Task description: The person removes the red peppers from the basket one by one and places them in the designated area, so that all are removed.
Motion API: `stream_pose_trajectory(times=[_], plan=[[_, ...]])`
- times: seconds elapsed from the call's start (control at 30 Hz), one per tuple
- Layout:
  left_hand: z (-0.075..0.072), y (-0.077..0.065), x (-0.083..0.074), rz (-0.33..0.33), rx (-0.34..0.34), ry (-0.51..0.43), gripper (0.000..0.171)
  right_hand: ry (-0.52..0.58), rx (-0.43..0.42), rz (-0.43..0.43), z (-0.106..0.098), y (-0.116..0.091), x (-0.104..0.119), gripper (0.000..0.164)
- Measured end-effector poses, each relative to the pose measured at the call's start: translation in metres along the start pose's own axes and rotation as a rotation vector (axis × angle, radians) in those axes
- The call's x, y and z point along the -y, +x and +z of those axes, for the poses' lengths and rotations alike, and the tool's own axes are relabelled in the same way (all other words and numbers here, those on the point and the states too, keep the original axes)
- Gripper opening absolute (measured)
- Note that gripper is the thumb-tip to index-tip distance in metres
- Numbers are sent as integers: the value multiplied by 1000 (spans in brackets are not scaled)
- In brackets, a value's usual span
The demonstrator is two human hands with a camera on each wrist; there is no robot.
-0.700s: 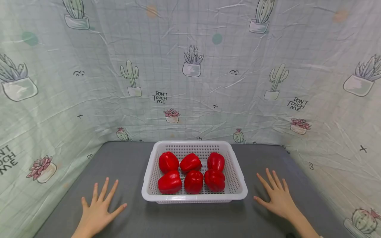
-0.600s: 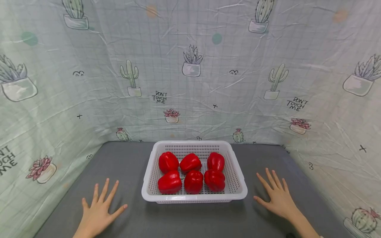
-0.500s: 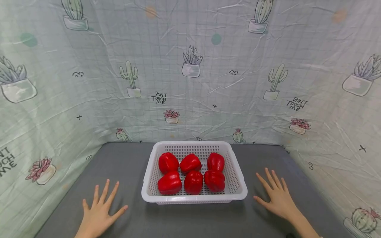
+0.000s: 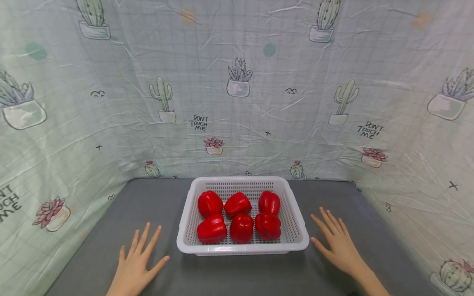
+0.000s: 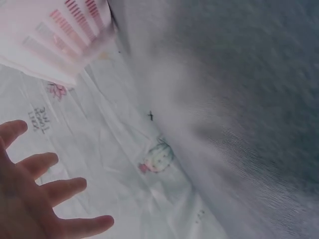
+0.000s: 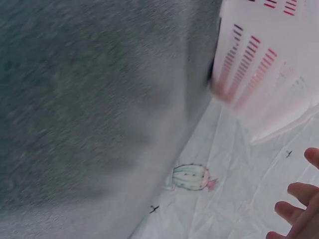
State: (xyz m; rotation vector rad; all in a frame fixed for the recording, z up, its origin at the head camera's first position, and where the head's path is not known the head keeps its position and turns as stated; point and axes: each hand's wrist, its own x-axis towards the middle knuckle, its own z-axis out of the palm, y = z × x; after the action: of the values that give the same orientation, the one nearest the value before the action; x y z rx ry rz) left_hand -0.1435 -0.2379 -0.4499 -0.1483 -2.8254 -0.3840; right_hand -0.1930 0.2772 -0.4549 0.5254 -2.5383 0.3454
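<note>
"Red — six glossy bell peppers [image 4: 241, 228], all inside the white plastic basket [image 4: 242, 248] on your grey table [image 4: 240, 275]."

"How do they sit in there?"

"In two rows of three, one row nearer you and one farther off. You can see the slotted bottom of the basket between some of them."

"And the left hand?"

"Your left hand [image 4: 130, 269] is left of the basket and nearer you, palm down, fingers straight and spread apart, thumb pointing out toward the basket. Whether the palm meets the table, you can't tell from these views."

"The right one?"

"Your right hand [image 4: 342, 248] is palm down too — fingers straight and apart, thumb held wide. That thumb's tip comes just beside the basket's front right corner. Resting or hovering, you can't tell there either."

"What do the wrist views give?"

"Each one shows you fingertips with gaps between them, and a slotted basket wall with red showing through."

"And behind it all?"

"You face a pale, wrinkled sheet [image 4: 274, 107] printed with potted cacti and the words 'Don't touch me'."
</note>
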Motion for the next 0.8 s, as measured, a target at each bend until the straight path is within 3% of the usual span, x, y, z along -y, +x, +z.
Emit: stream_pose_trajectory(times=[0.3,0.57,0.8], plan=[[2,5,-16,59,-71,-9,79,38,5,-17,-1,9,12,56],[10,12,-33,117,-133,21,78,47,-13,-117,0,21,21,56],[16,20,-46,137,-96,36,73,46,-26,-167,3,34,30,56]])
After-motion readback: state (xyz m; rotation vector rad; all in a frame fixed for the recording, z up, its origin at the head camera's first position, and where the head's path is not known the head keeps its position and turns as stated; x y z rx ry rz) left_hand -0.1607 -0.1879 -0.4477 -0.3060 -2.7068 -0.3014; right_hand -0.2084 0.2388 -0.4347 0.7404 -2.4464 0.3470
